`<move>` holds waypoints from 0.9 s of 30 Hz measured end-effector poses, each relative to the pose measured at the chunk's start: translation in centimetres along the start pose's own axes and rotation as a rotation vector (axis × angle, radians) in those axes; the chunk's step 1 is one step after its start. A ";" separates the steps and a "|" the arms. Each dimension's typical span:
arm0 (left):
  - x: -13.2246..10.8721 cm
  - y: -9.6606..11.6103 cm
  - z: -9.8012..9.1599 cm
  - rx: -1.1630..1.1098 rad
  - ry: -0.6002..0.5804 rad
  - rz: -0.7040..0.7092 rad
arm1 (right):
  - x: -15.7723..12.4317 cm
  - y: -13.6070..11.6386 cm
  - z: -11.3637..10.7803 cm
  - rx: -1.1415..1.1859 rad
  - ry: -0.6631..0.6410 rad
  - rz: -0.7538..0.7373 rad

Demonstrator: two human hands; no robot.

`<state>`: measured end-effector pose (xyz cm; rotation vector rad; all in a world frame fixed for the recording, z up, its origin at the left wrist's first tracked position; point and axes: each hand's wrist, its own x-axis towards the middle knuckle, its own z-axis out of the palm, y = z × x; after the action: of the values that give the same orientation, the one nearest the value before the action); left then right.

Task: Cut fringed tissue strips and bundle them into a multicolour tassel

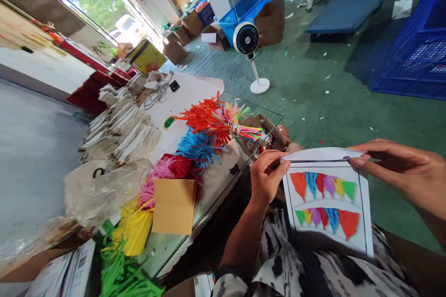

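Note:
A white printed sheet (pixel 325 209) with two rows of coloured bunting pictured on it is held over my lap. Its top edge curls or folds over into a pale strip. My left hand (pixel 266 176) pinches the top left corner between thumb and fingers. At the top right corner my right hand (pixel 400 167) pinches the same edge. On the table to the left lies a flat tan paper piece (pixel 174 206). Beyond it are bunches of orange paper tassels (pixel 200 113), blue tassels (pixel 197 148), pink tassels (pixel 158 176), yellow tassels (pixel 134 227) and green tassels (pixel 125 264).
Stacked white bundles (pixel 121 125) and a plastic bag (pixel 104 190) fill the table's far left. An open cardboard box (pixel 249 144) stands by the table corner. Further off are a white fan (pixel 259 85), a blue trolley (pixel 348 9) and a blue crate (pixel 411 60).

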<state>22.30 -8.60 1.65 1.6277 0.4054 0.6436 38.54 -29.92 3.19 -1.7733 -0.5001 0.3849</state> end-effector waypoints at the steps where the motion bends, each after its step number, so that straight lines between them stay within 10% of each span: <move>1: 0.3 0.4 0.0 0.020 -0.030 -0.004 | 0.1 0.0 0.0 0.010 -0.006 0.020; 7: 3.8 2.4 -0.3 0.185 -0.317 0.118 | 1.4 0.1 -0.6 -0.017 -0.139 -0.048; 18: 3.5 1.1 -0.6 0.134 -0.337 -0.068 | 2.3 2.5 -0.2 -0.063 -0.141 -0.232; 27: 5.4 2.5 0.5 0.231 -0.376 -0.037 | 3.4 0.2 0.4 0.043 -0.328 0.050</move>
<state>26.62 -6.16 5.03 1.9097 0.2379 0.2571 41.25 -27.90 2.92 -1.6909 -0.6729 0.7231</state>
